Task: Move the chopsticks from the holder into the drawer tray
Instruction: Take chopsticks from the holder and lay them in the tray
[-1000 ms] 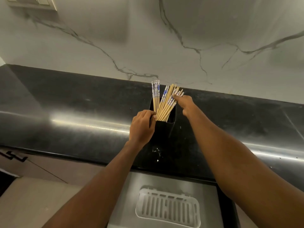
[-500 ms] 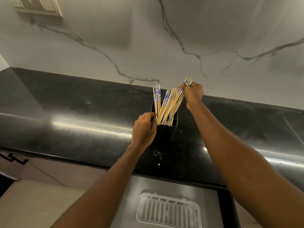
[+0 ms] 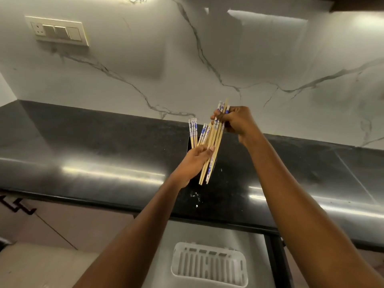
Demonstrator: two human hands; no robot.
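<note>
lifted from holder (image 3: pixel 188 147), chopsticks (image 3: pixel 216 140) clamped by right hand (image 3: pixel 236 121) and left hand (image 3: pixel 193 163) fingers (image 3: pixel 208 149); others (image 3: pixel 193 132) remain inside.

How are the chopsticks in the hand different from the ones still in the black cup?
The lifted bunch slants, while the standing chopsticks are nearly upright. The right hand grips the lifted bunch near its tops; no hand holds the standing chopsticks. The lifted bunch's tips hang in the air; the standing chopsticks' tips are hidden inside the holder. Both are pale wood with blue-and-white tops.
</note>
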